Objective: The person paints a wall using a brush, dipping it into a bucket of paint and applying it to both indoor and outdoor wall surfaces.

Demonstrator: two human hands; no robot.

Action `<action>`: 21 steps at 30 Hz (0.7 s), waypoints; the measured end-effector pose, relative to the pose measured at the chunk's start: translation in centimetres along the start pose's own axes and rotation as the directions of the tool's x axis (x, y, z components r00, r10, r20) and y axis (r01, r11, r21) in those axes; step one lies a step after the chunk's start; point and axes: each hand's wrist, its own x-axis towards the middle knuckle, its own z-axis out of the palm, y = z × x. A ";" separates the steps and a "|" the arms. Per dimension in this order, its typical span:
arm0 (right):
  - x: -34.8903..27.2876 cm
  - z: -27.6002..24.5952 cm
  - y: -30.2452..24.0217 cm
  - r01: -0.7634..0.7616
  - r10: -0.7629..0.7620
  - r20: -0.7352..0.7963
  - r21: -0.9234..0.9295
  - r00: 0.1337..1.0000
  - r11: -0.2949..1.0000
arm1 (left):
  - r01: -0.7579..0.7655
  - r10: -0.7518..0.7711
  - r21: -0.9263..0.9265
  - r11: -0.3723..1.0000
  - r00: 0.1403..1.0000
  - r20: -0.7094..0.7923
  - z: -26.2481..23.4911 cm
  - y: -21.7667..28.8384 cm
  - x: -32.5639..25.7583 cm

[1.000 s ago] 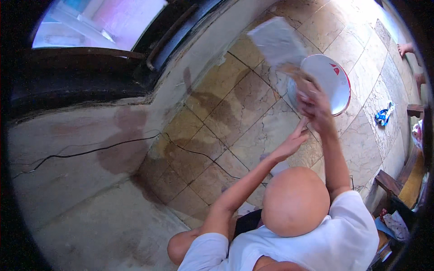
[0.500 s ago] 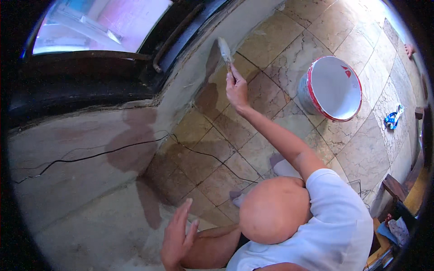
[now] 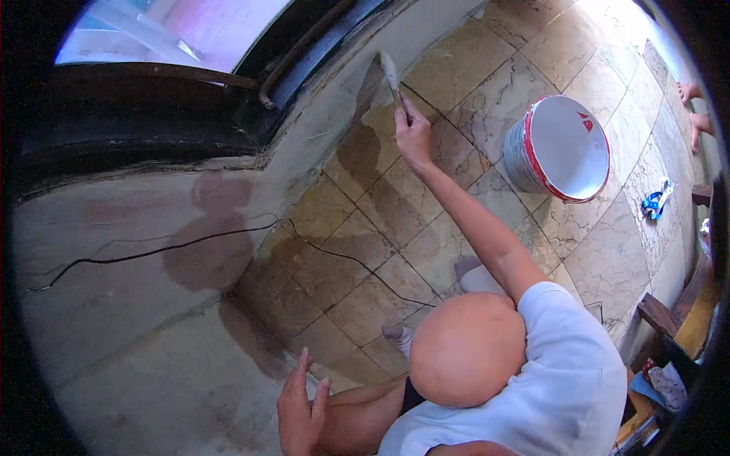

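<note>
My right hand [image 3: 414, 144] held a brush [image 3: 389, 74] at the pale wall [image 3: 325, 115]

Nearest to me, at the bottom of the frame, were my white shirt [image 3: 566, 365] and the round bare knee [image 3: 468, 349] I was looking down past. At the lower left was my left hand [image 3: 299, 414], its thumb well apart from the upright fingers, with only air between; it overlapped my bent leg [image 3: 357, 418], and I could not tell if they touched.

A thin black wire [image 3: 152, 251] ran along the wall at left and out over the tiled floor [image 3: 608, 235]. My right arm reached up to the top centre, fingers closed round the brush's handle. I saw the brush edge-on, its whitish end pointing up and left, meeting its shadow on the wall.

Right of that hand, well apart from it, stood a bucket [image 3: 523, 156] with a red rim and white inside. Past it lay a small blue-and-white thing [image 3: 654, 204]; someone's bare feet [image 3: 697, 125] showed at the right edge. A bright pane [image 3: 175, 34] filled the upper left.
</note>
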 end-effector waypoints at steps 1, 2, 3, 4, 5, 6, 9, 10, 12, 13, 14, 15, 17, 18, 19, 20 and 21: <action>0.4 0.2 0.8 0.000 0.000 0.022 -0.004 1.000 1.000 | 0.003 -0.003 -0.014 1.000 1.000 0.017 0.1 0.1 0.2; -0.4 0.9 1.2 -0.001 0.001 0.018 -0.003 1.000 1.000 | 0.009 -0.008 -0.028 1.000 0.999 0.034 0.2 0.2 0.3; -1.7 1.8 1.6 0.059 -0.058 0.040 -0.015 0.997 0.998 | 0.006 -0.005 -0.024 1.000 0.999 0.035 0.2 0.3 0.4; -3.2 2.5 1.7 0.115 -0.114 0.068 -0.020 0.991 0.993 | 0.001 -0.001 -0.014 1.000 1.000 0.015 0.2 0.4 0.5; -5.4 3.1 0.8 0.105 -0.105 0.076 0.001 0.992 0.994 | 0.010 -0.010 0.001 1.000 1.000 -0.012 0.0 0.2 0.3; -7.5 3.0 -0.9 -0.030 0.022 0.224 0.034 0.974 0.999 | 0.025 -0.025 0.007 1.000 0.999 -0.021 0.0 -0.1 0.1; -7.1 0.6 -3.0 -0.159 0.150 0.334 0.001 0.930 0.987 | 0.037 -0.037 0.032 0.999 0.999 0.002 0.5 -0.8 0.0; -6.3 -0.5 -3.6 -0.169 0.165 0.299 -0.014 0.940 0.986 | 0.013 -0.013 0.014 1.000 1.000 -0.016 0.6 -0.2 -0.1; -2.9 -0.6 -3.9 -0.034 0.033 0.138 0.003 0.990 0.999 | -0.003 0.004 0.005 1.000 1.000 -0.031 0.5 0.4 -0.6; -1.1 -0.4 -3.7 -0.072 0.068 0.071 0.060 0.995 0.996 | 0.017 -0.017 -0.022 1.000 1.000 -0.002 0.4 0.5 -0.5; -0.1 -0.5 -3.6 -0.104 0.104 0.005 0.118 0.995 0.988 | 0.036 -0.034 -0.048 0.998 0.999 0.028 0.4 0.6 -0.4; -0.3 -0.3 -3.4 -0.102 0.103 -0.002 0.118 0.995 0.988 | 0.029 -0.028 -0.045 0.999 0.999 0.029 0.5 0.6 -0.4; -2.0 2.0 -3.8 -0.057 0.051 0.109 0.051 0.993 0.997 | -0.031 0.031 0.021 0.999 0.999 0.015 0.8 0.1 -0.1; -4.0 3.2 -3.0 0.021 -0.027 0.145 0.040 0.989 0.999 | -0.039 0.038 0.024 0.999 0.999 0.019 0.7 0.2 0.3; -6.5 4.4 -2.8 0.009 -0.033 0.214 0.113 0.976 0.994 | -0.023 0.022 0.022 0.999 0.999 0.028 0.6 0.3 0.5; -9.2 4.9 -2.8 -0.058 -0.001 0.303 0.186 0.953 0.981 | -0.008 0.008 0.019 1.000 0.999 0.038 0.5 0.3 0.7; -11.2 4.7 -3.9 -0.120 0.086 0.416 0.055 0.905 0.991 | -0.002 0.001 0.023 1.000 0.999 0.035 0.3 0.2 0.8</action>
